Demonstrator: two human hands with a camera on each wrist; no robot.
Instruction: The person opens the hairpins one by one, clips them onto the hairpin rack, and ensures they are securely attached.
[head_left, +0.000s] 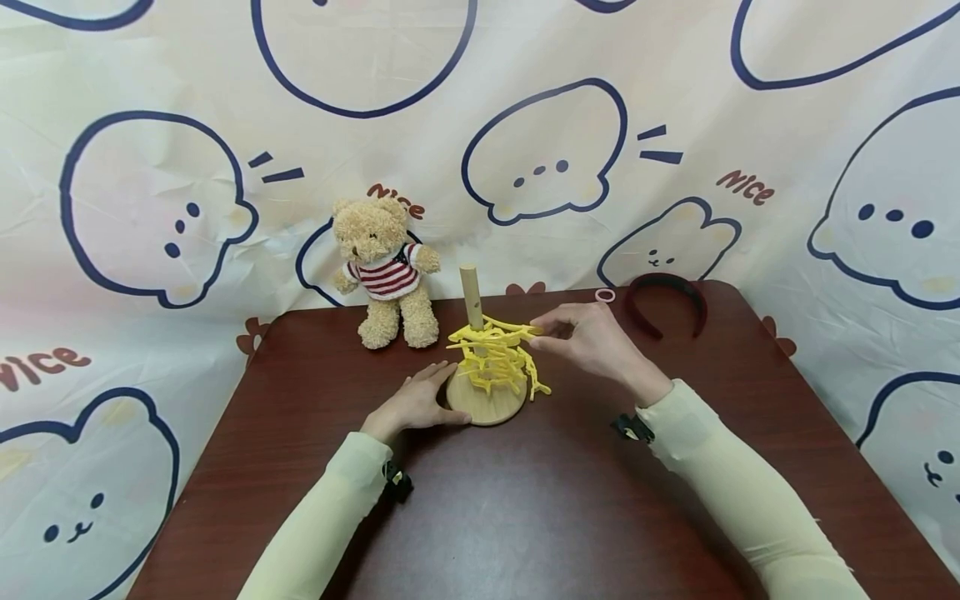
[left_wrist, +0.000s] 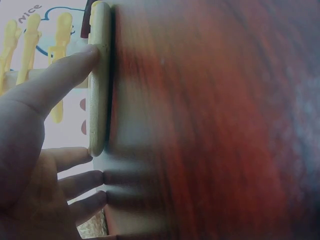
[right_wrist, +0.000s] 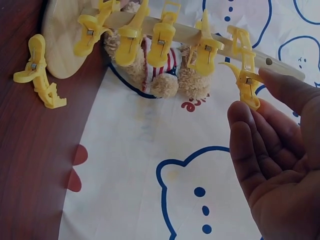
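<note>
A wooden stand, with an upright post (head_left: 470, 298) on a round base (head_left: 487, 408), stands on the table. Several yellow plastic clothespins (right_wrist: 160, 42) with small metal springs are clamped along the post. My right hand (head_left: 592, 340) pinches a yellow clothespin (right_wrist: 247, 85) between thumb and fingertips, near the upper end of the post. Whether its tip touches the post is hard to tell. My left hand (head_left: 416, 402) holds the base by its rim, thumb at the front and fingers at the left. Beside the base lies a loose yellow clothespin (right_wrist: 40, 72).
A teddy bear (head_left: 384, 282) in a striped sweater sits at the back, left of the stand. A dark red headband (head_left: 666, 279) and a small pink ring (head_left: 604, 295) lie at the table's back right. A printed cloth (head_left: 540, 250) hangs behind the brown table (head_left: 495, 517).
</note>
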